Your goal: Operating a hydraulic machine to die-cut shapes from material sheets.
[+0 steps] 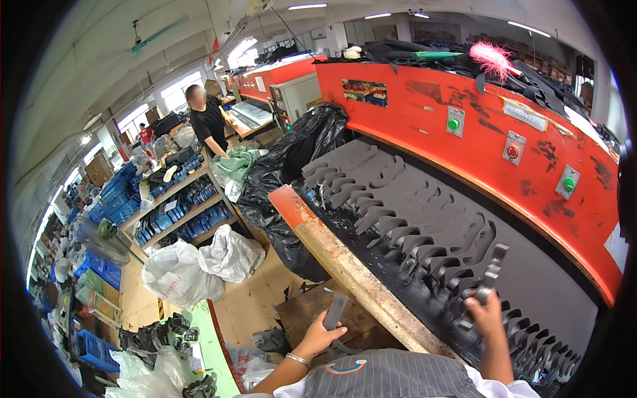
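My left hand is closed around a flat dark-grey foam strip in front of my striped apron, and another grey strip hangs below the fingers. Over the red machine's bed, my right hand grips a narrow, shiny metal cutting die, held upright. Beneath and beside it lies a grey foam sheet with curved cuts in it. Along the sheet's near edge stands a row of curved grey cut pieces, partly hidden by my right hand.
The red machine front with green and red buttons rises behind the sheet. A worn wooden rail borders the bed's near side. Black plastic, white sacks and a shelf of blue dies stand left. Another person works beyond.
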Tool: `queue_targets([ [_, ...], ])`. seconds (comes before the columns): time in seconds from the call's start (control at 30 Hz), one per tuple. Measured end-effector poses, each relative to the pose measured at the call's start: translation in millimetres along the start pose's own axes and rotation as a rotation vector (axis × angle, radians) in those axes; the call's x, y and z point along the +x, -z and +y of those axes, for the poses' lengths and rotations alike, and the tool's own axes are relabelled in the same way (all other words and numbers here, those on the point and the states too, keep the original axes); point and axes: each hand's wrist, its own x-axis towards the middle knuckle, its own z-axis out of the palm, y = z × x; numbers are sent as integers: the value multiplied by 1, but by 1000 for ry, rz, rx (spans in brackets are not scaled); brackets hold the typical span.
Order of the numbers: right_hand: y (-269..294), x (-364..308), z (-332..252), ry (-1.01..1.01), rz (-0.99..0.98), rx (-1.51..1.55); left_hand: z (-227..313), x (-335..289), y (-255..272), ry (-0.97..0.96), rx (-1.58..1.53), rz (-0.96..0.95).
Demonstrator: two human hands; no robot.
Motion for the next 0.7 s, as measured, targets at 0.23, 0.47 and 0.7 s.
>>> queue_targets([
  [0.23,115,47,19,61,330,-731,-3,-14,-10,35,-47,-5],
  [0.47,116,41,-17,-293,214,-796,-9,-40,-6,66,151,87],
  [0.7,124,61,-28,-263,231,-882,-14,-60,-22,86,331,29],
])
